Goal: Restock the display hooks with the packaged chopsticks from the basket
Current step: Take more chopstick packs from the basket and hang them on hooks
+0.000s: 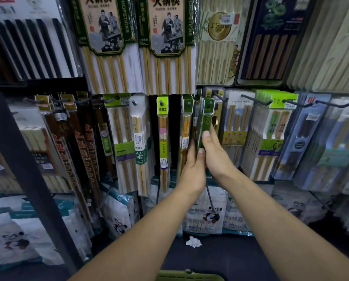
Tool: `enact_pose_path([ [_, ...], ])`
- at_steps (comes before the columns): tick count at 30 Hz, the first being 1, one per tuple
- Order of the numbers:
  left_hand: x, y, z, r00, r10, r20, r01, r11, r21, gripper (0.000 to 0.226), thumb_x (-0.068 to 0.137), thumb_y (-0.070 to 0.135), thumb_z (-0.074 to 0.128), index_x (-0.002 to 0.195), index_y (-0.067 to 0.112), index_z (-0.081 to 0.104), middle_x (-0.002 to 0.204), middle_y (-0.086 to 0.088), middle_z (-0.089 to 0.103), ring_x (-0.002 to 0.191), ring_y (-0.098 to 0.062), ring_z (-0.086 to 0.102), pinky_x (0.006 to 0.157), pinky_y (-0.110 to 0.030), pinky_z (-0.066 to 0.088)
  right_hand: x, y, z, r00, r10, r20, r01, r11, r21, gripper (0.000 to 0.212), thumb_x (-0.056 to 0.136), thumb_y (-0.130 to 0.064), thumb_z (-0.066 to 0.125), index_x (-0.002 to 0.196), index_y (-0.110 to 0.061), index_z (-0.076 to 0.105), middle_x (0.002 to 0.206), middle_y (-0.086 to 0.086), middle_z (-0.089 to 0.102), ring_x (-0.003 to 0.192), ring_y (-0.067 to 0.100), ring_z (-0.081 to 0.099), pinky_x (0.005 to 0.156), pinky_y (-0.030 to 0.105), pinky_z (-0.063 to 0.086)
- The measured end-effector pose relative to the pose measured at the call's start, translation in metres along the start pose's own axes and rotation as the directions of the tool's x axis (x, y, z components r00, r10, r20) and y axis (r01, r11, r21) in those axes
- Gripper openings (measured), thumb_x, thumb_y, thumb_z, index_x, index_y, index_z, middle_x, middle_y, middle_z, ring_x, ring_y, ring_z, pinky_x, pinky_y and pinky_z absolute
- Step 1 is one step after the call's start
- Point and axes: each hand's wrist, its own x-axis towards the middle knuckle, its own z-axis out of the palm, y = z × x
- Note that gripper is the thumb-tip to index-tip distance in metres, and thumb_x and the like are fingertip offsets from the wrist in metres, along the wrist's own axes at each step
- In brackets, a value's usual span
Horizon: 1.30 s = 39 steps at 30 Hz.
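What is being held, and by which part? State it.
Both hands, left hand and right hand, grip the green chopstick pack at its lower half, its top at the hook.

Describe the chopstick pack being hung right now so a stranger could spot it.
Start at the two tall green-bordered chopstick packs up top. Below the right one hangs the narrow dark green pack. Only it is gripped by both the left hand and right hand.

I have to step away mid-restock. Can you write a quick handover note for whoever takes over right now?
Left hand: steadies the green chopstick pack from below.
Right hand: grip on the same pack, thumb on its front.
Pack: its top hole sits at the hook; whether fully seated is unclear.
Basket: rim at the bottom edge, contents hidden.
Left: push the pack back, then check the basket.
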Motion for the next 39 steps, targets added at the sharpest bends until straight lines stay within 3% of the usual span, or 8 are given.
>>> enact_pose_path([
  [9, 0.026, 0.0, 0.003, 0.999, -0.006, -0.054, 0.001, 0.997, -0.079, 0.05, 0.111, 0.039, 0.035, 0.16, 0.036, 0.025, 0.16, 0.006, 0.039, 0.134, -0.003, 0.039, 0.104, -0.021, 0.036, 0.02, 0.0, 0.0, 0.999, 0.037, -0.036, -0.034, 0.997, 0.073, 0.058, 0.106, -0.055, 0.033, 0.159, -0.044, 0.013, 0.167, -0.011, 0.02, 0.134, 0.001, 0.023, 0.109, 0.027, 0.02],
  [14, 0.024, 0.006, 0.006, 0.996, -0.04, -0.079, 0.035, 0.998, -0.06, 0.05, 0.112, 0.037, 0.033, 0.161, 0.032, 0.024, 0.162, 0.004, 0.037, 0.147, -0.014, 0.036, 0.107, -0.024, 0.03, 0.019, -0.001, -0.003, 0.999, 0.032, -0.027, -0.031, 0.998, 0.053, 0.057, 0.107, -0.052, 0.032, 0.16, -0.04, 0.013, 0.167, -0.01, 0.019, 0.137, 0.0, 0.023, 0.109, 0.027, 0.019],
  [19, -0.013, -0.006, -0.005, 0.998, -0.059, 0.009, 0.057, 0.991, 0.12, 0.047, 0.11, 0.034, 0.039, 0.156, 0.022, 0.037, 0.128, 0.016, 0.046, 0.127, -0.004, 0.04, 0.096, -0.015, 0.028, -0.013, 0.015, -0.013, 0.998, 0.045, -0.049, -0.045, 0.999, -0.003, 0.058, 0.105, -0.057, 0.031, 0.16, -0.042, 0.017, 0.163, -0.016, 0.025, 0.137, 0.0, 0.024, 0.115, 0.032, 0.021],
  [23, -0.064, -0.058, -0.041, 0.972, -0.192, 0.136, 0.134, 0.927, 0.35, 0.052, 0.106, 0.04, 0.049, 0.153, 0.018, 0.044, 0.148, 0.01, 0.049, 0.137, -0.005, 0.042, 0.106, -0.022, 0.031, -0.059, 0.052, -0.018, 0.982, 0.033, -0.187, -0.059, 0.989, -0.138, 0.043, 0.107, -0.042, 0.043, 0.148, -0.029, 0.042, 0.128, -0.025, 0.048, 0.117, -0.004, 0.047, 0.094, 0.014, 0.034],
  [26, -0.102, -0.102, -0.079, 0.924, -0.345, 0.166, 0.252, 0.875, 0.414, 0.018, 0.105, 0.035, 0.055, 0.116, 0.037, 0.069, 0.121, 0.012, 0.072, 0.116, -0.006, 0.065, 0.106, -0.03, 0.049, -0.098, 0.103, -0.011, 0.966, 0.101, -0.238, -0.153, 0.964, -0.216, 0.017, 0.105, -0.03, 0.051, 0.122, -0.028, 0.053, 0.107, -0.023, 0.055, 0.09, -0.012, 0.055, 0.07, 0.003, 0.039],
  [30, -0.137, -0.151, -0.132, 0.918, -0.396, -0.012, 0.335, 0.761, 0.556, 0.016, 0.103, 0.027, 0.058, 0.094, 0.035, 0.067, 0.089, 0.011, 0.075, 0.089, -0.004, 0.07, 0.083, -0.03, 0.054, -0.147, 0.18, 0.019, 0.945, 0.32, -0.062, -0.322, 0.885, -0.336, 0.006, 0.1, -0.017, 0.059, 0.096, -0.021, 0.062, 0.085, -0.001, 0.065, 0.075, 0.014, 0.06, 0.062, 0.019, 0.043],
  [35, -0.172, -0.219, -0.193, 0.847, -0.404, -0.345, 0.526, 0.543, 0.655, 0.018, 0.098, 0.013, 0.06, 0.113, 0.004, 0.065, 0.112, -0.017, 0.066, 0.111, -0.036, 0.06, 0.097, -0.041, 0.047, -0.197, 0.264, 0.066, 0.781, 0.55, 0.297, -0.27, 0.726, -0.633, 0.018, 0.094, -0.014, 0.066, 0.078, -0.023, 0.063, 0.073, -0.011, 0.063, 0.07, 0.007, 0.059, 0.062, 0.013, 0.041],
  [39, -0.196, -0.266, -0.226, 0.712, -0.395, -0.581, 0.703, 0.392, 0.594, 0.044, 0.096, 0.031, 0.06, 0.13, 0.004, 0.053, 0.13, -0.022, 0.052, 0.125, -0.042, 0.046, 0.105, -0.05, 0.041, -0.225, 0.335, 0.096, 0.624, 0.701, 0.347, -0.283, 0.616, -0.735, 0.01, 0.094, -0.012, 0.065, 0.096, -0.011, 0.075, 0.088, 0.005, 0.073, 0.082, 0.018, 0.064, 0.073, 0.025, 0.045],
])
